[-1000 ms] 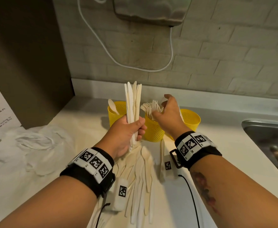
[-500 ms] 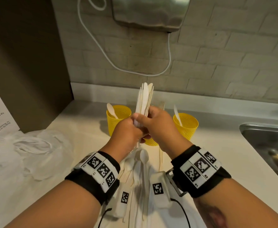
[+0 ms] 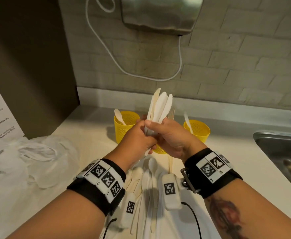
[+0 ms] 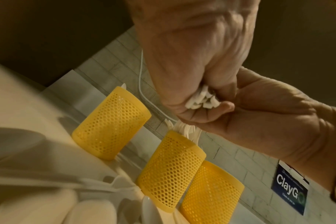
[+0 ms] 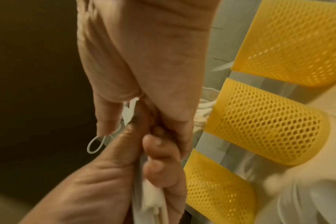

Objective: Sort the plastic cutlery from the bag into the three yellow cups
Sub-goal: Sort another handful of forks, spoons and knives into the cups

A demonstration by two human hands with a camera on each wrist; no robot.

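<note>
I am seeing my right hand [image 3: 173, 138], which a second ago was at the forks, now closing beside my left hand [image 3: 138, 138] around the upright bundle of white plastic knives [image 3: 160, 106], at twelve o'clock above the middle yellow mesh cup [image 3: 160, 150], so I judge a knife drop is coming.

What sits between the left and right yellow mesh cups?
The third yellow mesh cup, nearer and mostly hidden behind the hands in the head view; fork tines show above it.
</note>
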